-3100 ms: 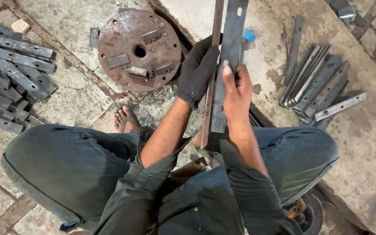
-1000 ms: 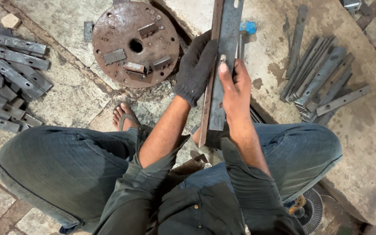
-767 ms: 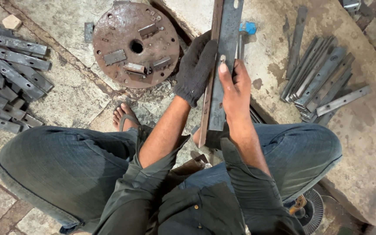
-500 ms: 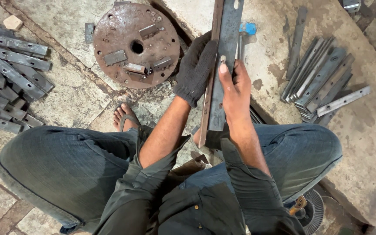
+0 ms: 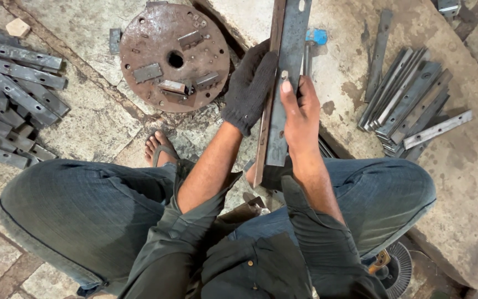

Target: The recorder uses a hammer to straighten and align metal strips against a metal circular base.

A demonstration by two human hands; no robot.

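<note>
Cracked stone floor [image 5: 100, 119] lies under a squatting person in grey trousers. Just right of the rusty round plate [image 5: 174, 55], the left hand [image 5: 250, 86], in a dark knit glove, wraps closed around the edge of a long flat steel bar [image 5: 284, 83]. The bare right hand [image 5: 301, 113] clasps the same bar from its other side, thumb pressed on its face. Further right of the plate lies a heap of steel strips [image 5: 408, 105]; left of it, another stack of strips [image 5: 6, 105].

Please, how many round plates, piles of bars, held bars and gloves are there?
Round rusty plate: 1
Piles of flat bars: 2 (left pile, right pile)
Held bars: 2 (rusty bar in left hand, grey bar in right hand)
Glove: 1
Total: 6
</note>
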